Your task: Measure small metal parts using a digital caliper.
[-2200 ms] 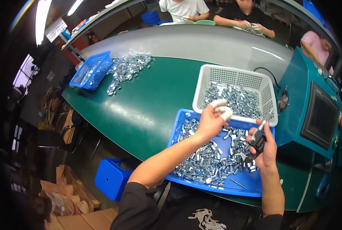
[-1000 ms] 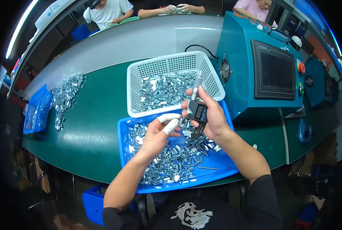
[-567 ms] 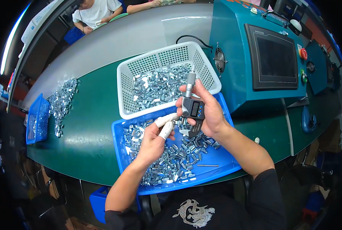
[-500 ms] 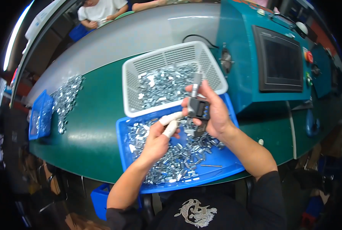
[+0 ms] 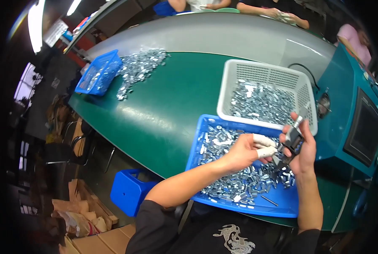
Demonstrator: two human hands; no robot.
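My right hand (image 5: 307,155) is wrapped round a digital micrometer (image 5: 293,139), its silver thimble pointing up and away. My left hand (image 5: 243,153) wears white finger covers on the thumb and forefinger. Those fingertips are pinched together right beside the micrometer's measuring end; whatever lies between them is too small to make out. Both hands are above a blue tray (image 5: 287,208) of loose, shiny metal pieces (image 5: 235,186). A thin metal rod (image 5: 269,200) lies near the tray's front right.
Behind the tray stands a white mesh basket (image 5: 225,99) of similar pieces. On the green table (image 5: 168,114), a small blue basket (image 5: 85,84) sits at the far left by a loose pile (image 5: 140,65). A teal machine (image 5: 337,84) with a screen stands right. Co-workers sit beyond the grey partition (image 5: 240,31).
The view has swung left, so the tray, baskets and machine appear farther right. My right hand still grips the micrometer, and my left fingertips stay close by its measuring end.
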